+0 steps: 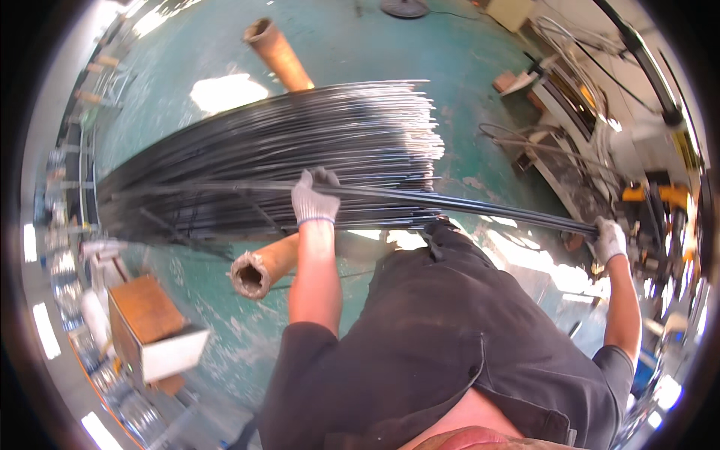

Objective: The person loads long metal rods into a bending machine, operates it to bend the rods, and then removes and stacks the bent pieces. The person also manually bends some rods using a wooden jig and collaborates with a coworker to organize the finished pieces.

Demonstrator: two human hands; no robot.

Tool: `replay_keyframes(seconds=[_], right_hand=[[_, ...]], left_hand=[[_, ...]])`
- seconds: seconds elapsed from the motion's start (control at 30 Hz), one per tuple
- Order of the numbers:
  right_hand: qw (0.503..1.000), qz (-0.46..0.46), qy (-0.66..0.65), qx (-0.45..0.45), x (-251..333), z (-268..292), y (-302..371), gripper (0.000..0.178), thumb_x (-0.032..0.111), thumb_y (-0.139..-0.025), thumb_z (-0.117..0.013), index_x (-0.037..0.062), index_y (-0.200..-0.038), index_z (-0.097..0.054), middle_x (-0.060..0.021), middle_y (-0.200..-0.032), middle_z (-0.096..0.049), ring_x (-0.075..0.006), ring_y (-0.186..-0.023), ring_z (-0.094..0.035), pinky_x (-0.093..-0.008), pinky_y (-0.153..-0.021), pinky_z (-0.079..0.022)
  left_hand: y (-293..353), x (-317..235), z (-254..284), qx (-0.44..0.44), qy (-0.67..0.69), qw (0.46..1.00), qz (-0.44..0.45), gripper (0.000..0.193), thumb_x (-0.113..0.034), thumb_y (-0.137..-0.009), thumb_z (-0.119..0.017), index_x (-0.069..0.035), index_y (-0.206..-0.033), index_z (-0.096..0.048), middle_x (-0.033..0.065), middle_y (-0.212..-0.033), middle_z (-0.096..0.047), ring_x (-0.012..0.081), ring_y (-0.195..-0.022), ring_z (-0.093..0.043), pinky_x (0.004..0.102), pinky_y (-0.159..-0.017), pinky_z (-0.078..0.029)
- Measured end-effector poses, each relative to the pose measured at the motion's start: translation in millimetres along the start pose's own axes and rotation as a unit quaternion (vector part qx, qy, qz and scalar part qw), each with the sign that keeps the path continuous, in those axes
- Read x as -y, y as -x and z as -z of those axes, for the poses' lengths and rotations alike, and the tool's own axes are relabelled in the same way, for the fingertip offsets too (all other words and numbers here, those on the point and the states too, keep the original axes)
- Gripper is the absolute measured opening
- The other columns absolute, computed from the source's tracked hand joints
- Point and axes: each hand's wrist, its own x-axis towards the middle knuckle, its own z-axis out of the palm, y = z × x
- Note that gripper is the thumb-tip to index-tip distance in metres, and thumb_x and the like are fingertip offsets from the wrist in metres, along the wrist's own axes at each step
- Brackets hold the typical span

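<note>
Both my hands wear pale gloves and hold a narrow bundle of long black rods (480, 208) slanting across in front of me. My left hand (315, 199) is closed around the bundle partway along its length, above the near side of the pile. Out to the right, my right hand (611, 240) grips the bundle close to its end. Under and beyond the bundle lies a wide pile of similar thin dark rods (292, 135), their light-coloured ends bunched at the right. Toward the left, the rods blur together, so their far ends are hard to make out.
A brown cardboard tube (279, 54) pokes out beyond the pile, and another hollow tube end (259, 274) shows on the near side. A wooden box (154, 319) stands at lower left. Machinery with cables (570, 142) lines the right. A round base (405, 7) sits far off.
</note>
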Motion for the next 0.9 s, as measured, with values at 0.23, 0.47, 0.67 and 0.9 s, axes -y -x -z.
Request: replay_keyframes(seconds=[0.23, 0.47, 0.67, 0.9], right_hand=[[0.956, 0.014, -0.047, -0.288, 79.9, -46.3, 33.6, 0.018, 0.02, -0.076, -0.081, 0.013, -0.085, -0.066, -0.0104, -0.082, -0.065, -0.0355, -0.082, -0.064, -0.0481, -0.074, -0.051], [0.934, -0.035, -0.06, -0.35, -23.8, -62.7, 70.9, 0.023, 0.021, -0.079, -0.082, 0.0128, -0.075, -0.061, -0.0097, -0.076, -0.061, -0.0328, -0.083, -0.061, -0.0455, -0.077, -0.046], [0.915, -0.263, -0.032, -0.304, -174.7, -122.4, 184.7, 0.017, 0.005, -0.074, -0.074, 0.0082, -0.089, -0.066, -0.0146, -0.095, -0.066, -0.0378, -0.103, -0.061, -0.0462, -0.091, -0.051], [0.869, -0.187, -0.119, -0.443, -182.4, -177.5, 215.6, 0.015, 0.0, -0.076, -0.073, 0.0085, -0.088, -0.072, -0.0162, -0.098, -0.073, -0.0375, -0.103, -0.068, -0.0459, -0.097, -0.051]], left_hand=[[88.1, 25.4, -15.1, 0.146, -0.001, 0.985, 0.087, 0.013, -0.006, -0.104, -0.058, 0.001, -0.094, -0.059, 0.0076, -0.087, -0.056, 0.0191, -0.079, -0.052, 0.0339, -0.075, -0.05], [176.6, 52.8, -45.6, 0.239, -0.061, 0.968, 0.055, 0.008, 0.0, -0.103, -0.056, 0.006, -0.097, -0.056, 0.0086, -0.089, -0.049, 0.0226, -0.085, -0.051, 0.0402, -0.086, -0.049], [219.7, 11.8, -85.8, 0.276, -0.077, 0.956, -0.059, 0.005, 0.001, -0.103, -0.056, 0.005, -0.102, -0.058, 0.0095, -0.093, -0.055, 0.0238, -0.089, -0.055, 0.0407, -0.092, -0.052], [264.7, 171.1, -143.8, 0.442, -0.188, 0.875, -0.059, 0.012, -0.008, -0.105, -0.061, 0.003, -0.101, -0.059, 0.0094, -0.094, -0.057, 0.0238, -0.09, -0.058, 0.0377, -0.094, -0.051]])
